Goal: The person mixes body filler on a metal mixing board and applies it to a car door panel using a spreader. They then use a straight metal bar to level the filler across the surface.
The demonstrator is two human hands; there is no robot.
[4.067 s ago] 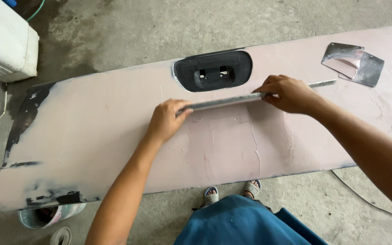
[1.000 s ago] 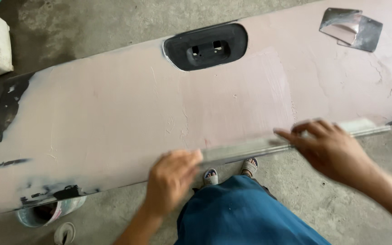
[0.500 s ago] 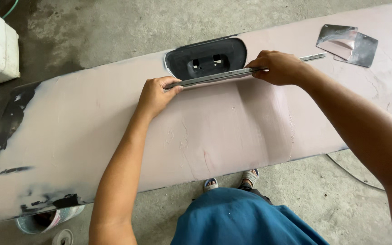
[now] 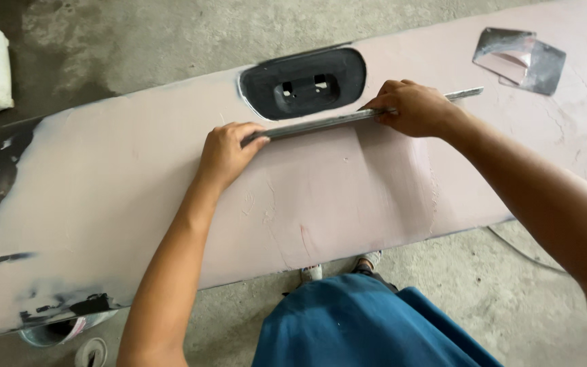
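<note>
Metal straightedge (image 4: pixel 321 124) runs left-right across the filler-coated panel (image 4: pixel 103 197), my left hand (image 4: pixel 225 151) and right hand (image 4: pixel 412 107) each pinching an end.

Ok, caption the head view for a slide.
Both hands, left hand and right hand, press a long metal straightedge across a pink-filled panel.

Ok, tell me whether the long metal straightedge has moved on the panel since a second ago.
Yes. The straightedge has moved from the panel's near edge up to just below the dark recess, held by both hands.
</note>
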